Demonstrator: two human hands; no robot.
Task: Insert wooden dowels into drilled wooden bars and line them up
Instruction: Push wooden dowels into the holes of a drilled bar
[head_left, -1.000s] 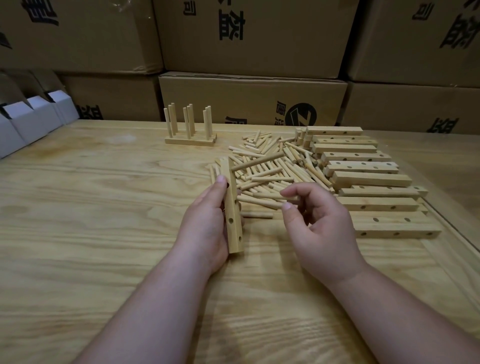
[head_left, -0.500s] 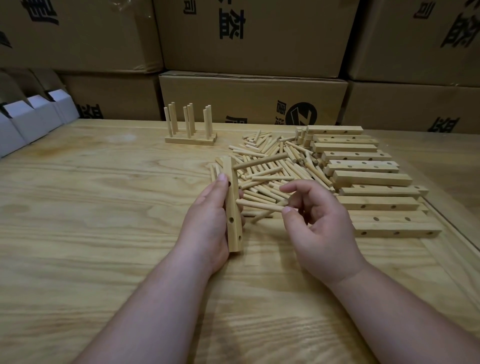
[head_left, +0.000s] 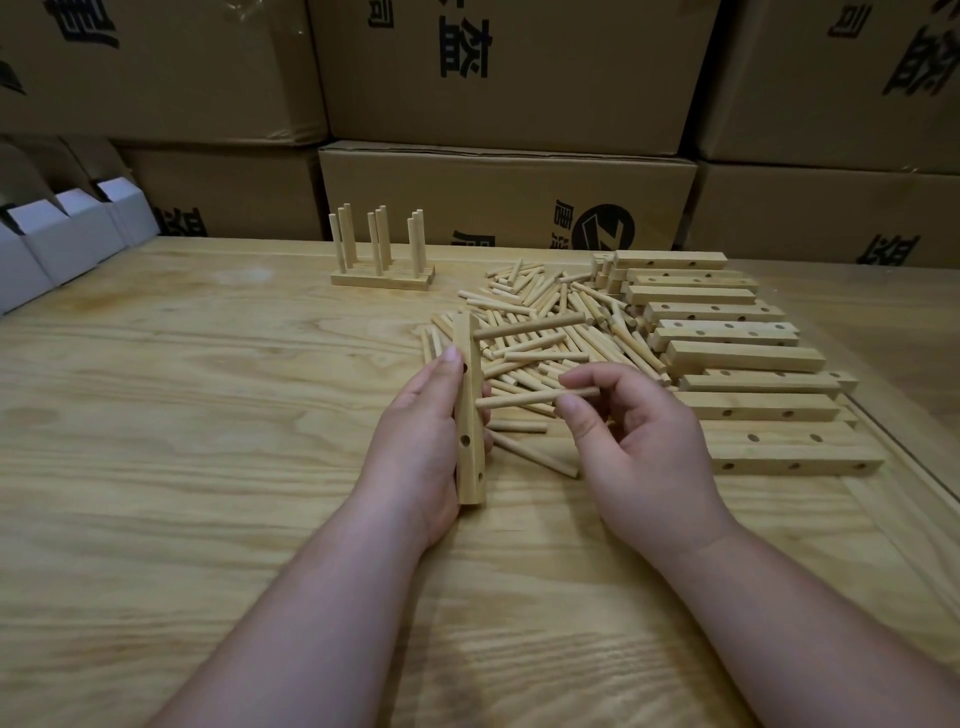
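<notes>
My left hand (head_left: 423, 436) grips a drilled wooden bar (head_left: 470, 410) that stands on end-to-end toward me, holes facing right. One dowel (head_left: 530, 326) sticks out sideways from the bar's far hole. My right hand (head_left: 634, 447) pinches a second dowel (head_left: 524, 399) between thumb and fingers, its left tip right at the bar's middle. Behind both hands lies a loose heap of dowels (head_left: 550, 322). To the right sits a row of drilled bars (head_left: 748, 364).
Finished bars with upright dowels (head_left: 382, 260) stand at the back of the wooden table (head_left: 208, 415). Cardboard boxes (head_left: 509, 202) wall off the far edge. White cartons (head_left: 67, 228) sit at the far left. A raised table rim (head_left: 904, 467) runs along the right.
My right hand has lifted a dowel out of the heap and brought it leftward to the bar. The left hand and its bar have stayed put.
</notes>
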